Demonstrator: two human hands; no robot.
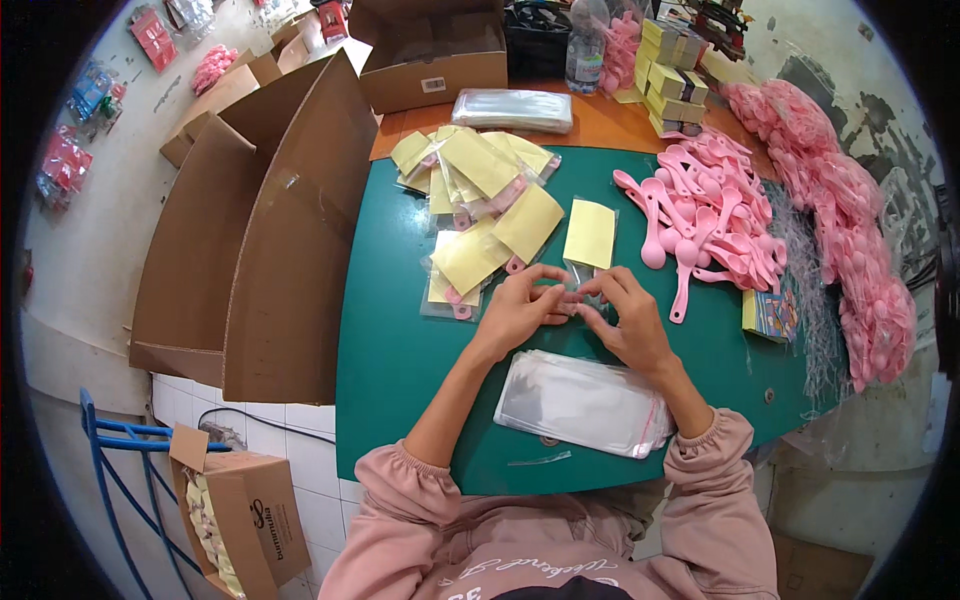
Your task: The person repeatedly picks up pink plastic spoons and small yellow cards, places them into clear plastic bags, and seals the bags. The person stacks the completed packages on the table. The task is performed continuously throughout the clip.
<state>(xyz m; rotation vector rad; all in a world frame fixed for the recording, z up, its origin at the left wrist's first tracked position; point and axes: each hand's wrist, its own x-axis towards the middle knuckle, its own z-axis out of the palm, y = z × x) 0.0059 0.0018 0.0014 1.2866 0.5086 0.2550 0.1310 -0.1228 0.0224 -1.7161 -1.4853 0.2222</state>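
Observation:
My left hand point(524, 308) and my right hand point(634, 322) meet over the green table point(415, 390), fingertips pinching the near end of a clear plastic bag. At the bag's far end lies a yellow card point(590, 233). My fingers hide most of the bag's lower part. Just nearer to me sits a stack of clear plastic bags point(570, 398), partly under my right wrist. Bagged yellow cards point(470, 255), some with pink handle ends showing, are heaped left of and beyond my hands. A pile of loose pink spoons point(700, 215) spreads to the right.
A tall open cardboard box point(290, 250) stands along the table's left side. At the back are another carton point(435, 75), a pack of clear bags point(512, 110), a plastic bottle point(585, 50) and bundled cards point(672, 80). Bagged pink spoons point(840, 210) line the right edge, beside a small card stack point(768, 315).

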